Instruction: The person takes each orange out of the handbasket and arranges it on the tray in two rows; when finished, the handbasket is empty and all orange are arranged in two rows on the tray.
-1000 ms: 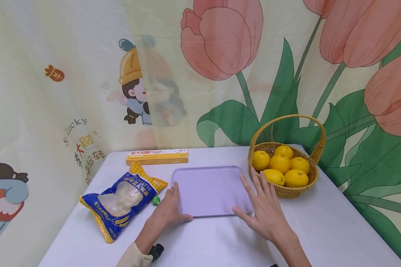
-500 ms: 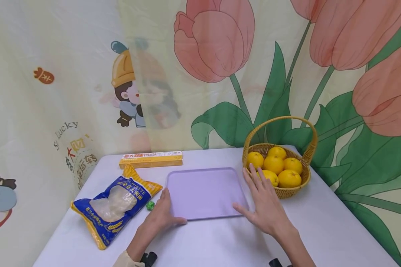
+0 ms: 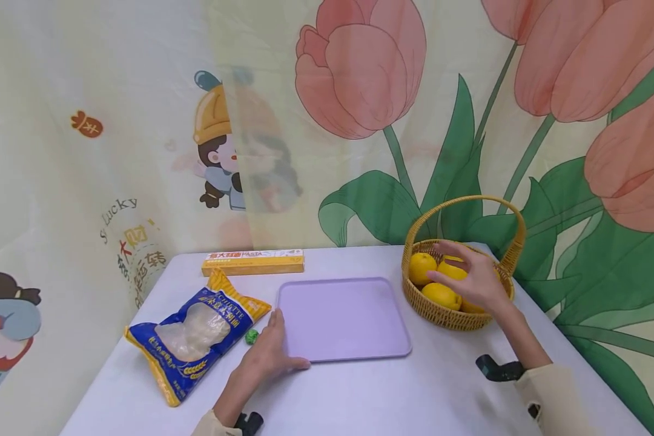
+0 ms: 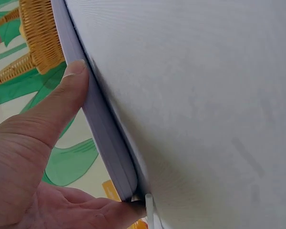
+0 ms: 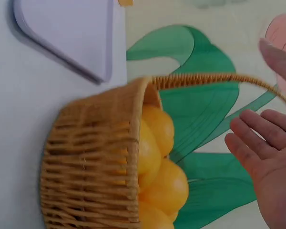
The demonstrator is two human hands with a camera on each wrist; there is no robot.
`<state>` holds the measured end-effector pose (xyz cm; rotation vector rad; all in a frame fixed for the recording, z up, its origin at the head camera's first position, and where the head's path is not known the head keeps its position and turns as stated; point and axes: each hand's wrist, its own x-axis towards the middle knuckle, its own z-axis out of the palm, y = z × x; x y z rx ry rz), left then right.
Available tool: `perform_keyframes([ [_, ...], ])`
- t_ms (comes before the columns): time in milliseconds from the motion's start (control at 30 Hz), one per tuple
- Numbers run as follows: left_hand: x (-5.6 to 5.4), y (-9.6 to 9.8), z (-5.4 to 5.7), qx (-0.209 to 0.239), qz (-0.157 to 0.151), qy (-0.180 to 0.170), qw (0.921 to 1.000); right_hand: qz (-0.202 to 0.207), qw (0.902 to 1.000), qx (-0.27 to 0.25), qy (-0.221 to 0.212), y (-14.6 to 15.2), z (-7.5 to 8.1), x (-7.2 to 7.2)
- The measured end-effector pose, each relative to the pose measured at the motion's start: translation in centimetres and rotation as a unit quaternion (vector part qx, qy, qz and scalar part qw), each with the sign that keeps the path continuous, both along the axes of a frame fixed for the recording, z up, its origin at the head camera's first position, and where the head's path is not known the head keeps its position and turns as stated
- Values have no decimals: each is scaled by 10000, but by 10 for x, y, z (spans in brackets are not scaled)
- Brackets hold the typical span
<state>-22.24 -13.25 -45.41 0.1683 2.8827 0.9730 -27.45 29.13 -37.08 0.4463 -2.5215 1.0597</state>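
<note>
A lavender tray (image 3: 346, 321) lies flat on the white table. At its near left corner rests my left hand (image 3: 269, 351), thumb along the front edge and fingers along the left side; the left wrist view shows the thumb (image 4: 76, 78) touching the rim. Over the wicker basket (image 3: 438, 318) is my right hand (image 3: 476, 275), fingers apart and holding nothing. Several yellow fruits, lemons by their look (image 3: 441, 295), fill the basket, partly covered by that hand. In the right wrist view the palm (image 5: 276, 176) is raised beside the fruit, near the basket handle (image 5: 205, 78).
To the left lies a blue and yellow pasta bag (image 3: 196, 333). A small green ball-like thing (image 3: 251, 336) sits between bag and tray. Further back is a long orange and white pasta box (image 3: 253, 263). A printed curtain (image 3: 360, 181) hangs behind the table.
My right hand has left the tray's right side and moved right and up over the basket. The left hand stays at the tray's corner. The head view shifted slightly.
</note>
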Motion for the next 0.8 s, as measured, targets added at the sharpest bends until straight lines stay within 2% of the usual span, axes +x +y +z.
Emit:
perform_keyframes([
  [133,-1,2,3,-171,85,-101,9998,158,9969,-65,-765,15,2,-32],
  [367,-1,1,1,-187,119,-108,9997,335,9806,-320,-1906,23,-4,-76],
  [500,1,0,0,-103,122,-69,9998,424,9744,-129,-2202,24,-9,-92],
  [800,-2,2,1,-152,193,-147,9996,419,9631,561,-2599,20,-7,-113],
])
